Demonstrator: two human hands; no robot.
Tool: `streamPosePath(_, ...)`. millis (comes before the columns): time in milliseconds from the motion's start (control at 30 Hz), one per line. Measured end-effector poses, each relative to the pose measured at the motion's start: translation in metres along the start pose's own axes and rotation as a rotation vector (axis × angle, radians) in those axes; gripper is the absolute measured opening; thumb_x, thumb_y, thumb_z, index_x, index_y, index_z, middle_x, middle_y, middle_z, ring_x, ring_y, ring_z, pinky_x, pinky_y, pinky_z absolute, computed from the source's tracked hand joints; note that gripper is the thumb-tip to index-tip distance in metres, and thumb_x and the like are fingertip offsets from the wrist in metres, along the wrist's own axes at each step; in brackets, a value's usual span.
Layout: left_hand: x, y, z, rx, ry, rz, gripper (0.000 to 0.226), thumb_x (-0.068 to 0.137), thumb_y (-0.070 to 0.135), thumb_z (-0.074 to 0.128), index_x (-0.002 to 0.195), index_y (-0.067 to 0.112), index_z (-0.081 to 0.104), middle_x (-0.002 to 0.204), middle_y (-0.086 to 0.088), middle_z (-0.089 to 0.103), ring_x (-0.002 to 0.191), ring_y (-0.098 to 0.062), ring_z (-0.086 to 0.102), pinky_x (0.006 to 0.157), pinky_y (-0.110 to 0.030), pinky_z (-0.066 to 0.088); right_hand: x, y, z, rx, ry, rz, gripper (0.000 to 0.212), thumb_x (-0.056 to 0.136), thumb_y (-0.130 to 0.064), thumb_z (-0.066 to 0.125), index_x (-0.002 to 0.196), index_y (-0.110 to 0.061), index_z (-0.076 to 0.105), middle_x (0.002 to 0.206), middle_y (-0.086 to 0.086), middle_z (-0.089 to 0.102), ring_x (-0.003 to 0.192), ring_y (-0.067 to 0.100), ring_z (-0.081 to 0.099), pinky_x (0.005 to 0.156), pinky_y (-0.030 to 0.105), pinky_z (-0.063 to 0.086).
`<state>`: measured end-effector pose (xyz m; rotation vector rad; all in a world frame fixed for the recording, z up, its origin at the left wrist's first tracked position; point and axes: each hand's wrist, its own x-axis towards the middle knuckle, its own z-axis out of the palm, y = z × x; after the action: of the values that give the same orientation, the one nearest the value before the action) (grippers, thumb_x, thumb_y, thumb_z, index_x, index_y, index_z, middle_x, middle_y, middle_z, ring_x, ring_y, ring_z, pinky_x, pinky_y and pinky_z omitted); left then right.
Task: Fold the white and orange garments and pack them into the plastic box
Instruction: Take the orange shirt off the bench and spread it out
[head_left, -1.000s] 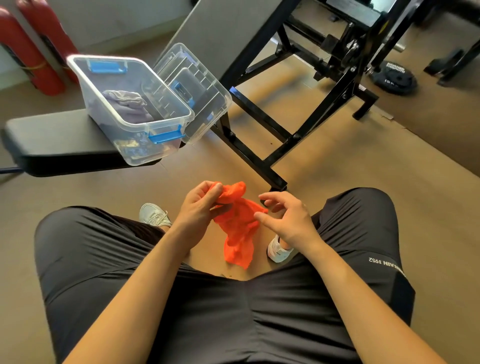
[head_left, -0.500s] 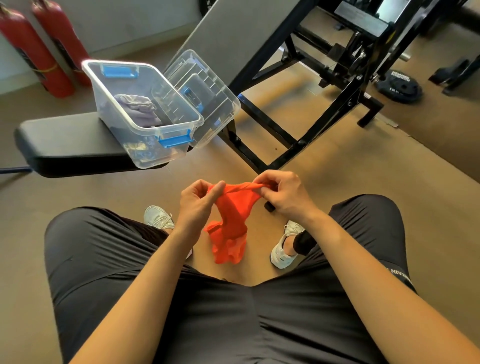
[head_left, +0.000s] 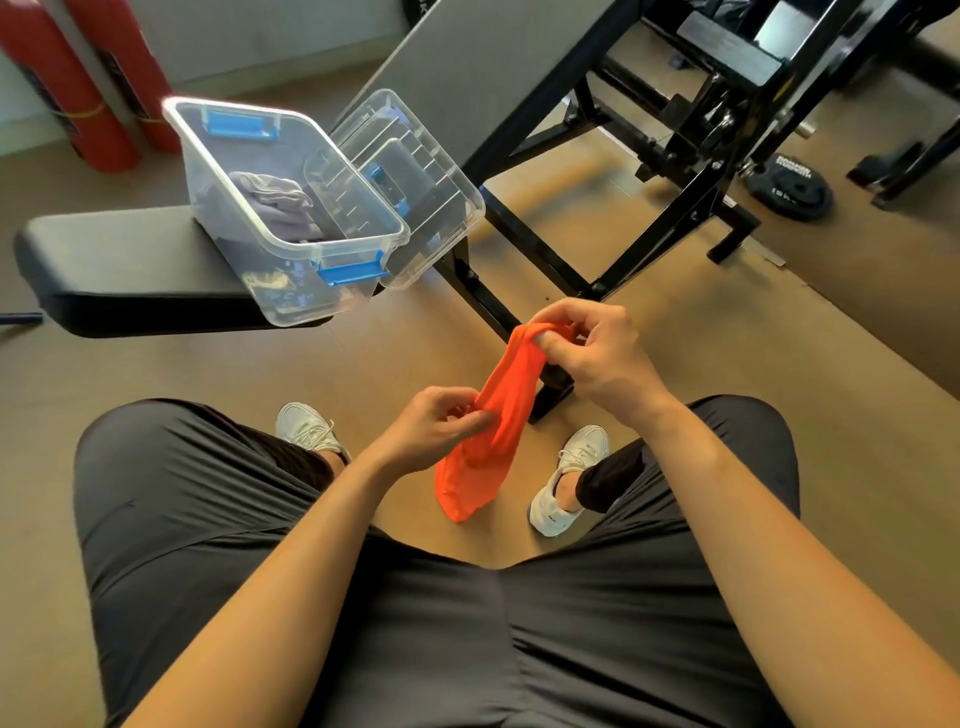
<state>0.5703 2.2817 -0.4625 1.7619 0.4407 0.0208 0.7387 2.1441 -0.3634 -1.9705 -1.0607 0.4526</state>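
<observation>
Both my hands hold a small orange garment (head_left: 498, 415) in the air above the floor, between my knees. My right hand (head_left: 597, 353) pinches its upper end, higher and farther from me. My left hand (head_left: 441, 426) grips its middle, and the loose lower end hangs below. The clear plastic box (head_left: 363, 249) with blue latches stands open on a black padded bench (head_left: 119, 270) to the far left. A pale folded garment (head_left: 270, 200) lies inside it.
The box's clear lid (head_left: 447, 182) leans against the box's right side. A black steel frame (head_left: 587, 130) of gym equipment stands ahead, one foot close under my right hand. Two red cylinders (head_left: 78, 83) stand at the far left wall. A weight plate (head_left: 789, 189) lies on the floor at right.
My right hand took hold of the orange garment's upper end and lifted it up and right. My left hand slid down to the middle, stretching the cloth between both hands.
</observation>
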Motion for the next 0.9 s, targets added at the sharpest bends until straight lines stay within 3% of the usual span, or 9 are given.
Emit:
streamPosePath(67,-0.002,-0.005,-0.005,0.133,-0.044,-0.071,0.013,0.095,0.039,0.066,0.092,0.030,0.075,0.074,0.014,0.066,0.070,-0.006,0.055,0.067,-0.035,0.046,0.002,0.004,-0.008,-0.028,0.037,-0.003,0.016,0.094,-0.027,0.068,0.108,-0.019,0.071,0.099,-0.006,0.069,0.095,0.013,0.066,0.079,0.024,0.060)
streamPosePath(167,-0.006,-0.024,-0.014,0.497,-0.047,-0.165,0.026,0.092,0.044,0.065,0.089,0.020,0.074,0.078,-0.005,0.068,0.073,-0.024,0.062,0.070,-0.047,0.050,0.006,0.018,-0.022,-0.158,0.097,0.002,0.017,0.094,-0.025,0.068,0.110,-0.018,0.071,0.107,-0.003,0.067,0.099,0.011,0.063,0.080,0.015,0.053)
streamPosePath(233,-0.009,-0.032,-0.021,0.666,-0.015,-0.230,0.025,0.089,0.044,0.066,0.088,0.020,0.073,0.074,-0.002,0.069,0.074,-0.027,0.063,0.070,-0.045,0.051,0.008,0.033,-0.031,-0.235,0.127,0.028,0.018,0.093,-0.018,0.070,0.110,-0.017,0.073,0.111,0.001,0.067,0.101,0.013,0.062,0.080,0.012,0.049)
streamPosePath(333,-0.013,-0.033,-0.029,0.725,0.113,-0.246,0.022,0.089,0.043,0.069,0.095,0.024,0.076,0.088,0.003,0.070,0.087,-0.023,0.063,0.079,-0.041,0.052,0.003,0.054,-0.039,-0.247,0.155,0.082,0.020,0.090,-0.011,0.072,0.108,-0.018,0.075,0.110,0.002,0.068,0.101,0.014,0.065,0.085,0.021,0.055)
streamPosePath(400,-0.014,-0.034,-0.032,0.756,0.202,-0.239,0.025,0.087,0.043,0.071,0.096,0.020,0.074,0.104,0.005,0.060,0.104,-0.025,0.055,0.089,-0.043,0.048,-0.002,0.065,-0.041,-0.113,0.194,0.141,0.019,0.090,-0.011,0.072,0.107,-0.016,0.075,0.106,0.001,0.070,0.100,0.014,0.067,0.088,0.029,0.059)
streamPosePath(467,-0.014,-0.035,-0.034,0.624,0.293,-0.270,0.023,0.086,0.036,0.074,0.091,0.015,0.070,0.112,0.001,0.060,0.110,-0.028,0.056,0.095,-0.045,0.047,-0.007,0.073,-0.042,0.069,0.230,0.206,0.018,0.089,-0.011,0.073,0.106,-0.016,0.075,0.102,0.001,0.073,0.098,0.018,0.069,0.088,0.033,0.060)
streamPosePath(600,-0.012,-0.033,-0.035,0.229,0.452,-0.312,0.009,0.089,0.016,0.071,0.089,0.014,0.063,0.091,-0.012,0.073,0.086,-0.031,0.071,0.083,-0.049,0.059,-0.019,0.090,-0.039,0.248,0.222,0.290,0.026,0.088,-0.001,0.072,0.106,-0.019,0.074,0.099,-0.001,0.072,0.092,0.011,0.067,0.085,0.030,0.059)
streamPosePath(767,-0.013,-0.037,-0.042,0.109,0.567,-0.267,0.021,0.090,0.008,0.068,0.088,0.029,0.064,0.094,-0.015,0.073,0.089,-0.035,0.072,0.084,-0.050,0.061,-0.034,0.110,-0.033,-0.090,0.102,0.314,0.023,0.088,-0.005,0.071,0.109,-0.015,0.076,0.100,-0.002,0.072,0.093,0.011,0.065,0.088,0.026,0.055)
streamPosePath(900,-0.010,-0.041,-0.051,0.177,0.628,-0.220,0.029,0.093,0.009,0.063,0.118,0.022,0.069,0.103,-0.013,0.075,0.094,-0.029,0.073,0.092,-0.049,0.059,-0.037,0.120,-0.030,-0.348,0.014,0.359,0.011,0.087,-0.019,0.075,0.097,-0.016,0.080,0.087,0.002,0.075,0.085,0.017,0.067,0.087,0.037,0.058)
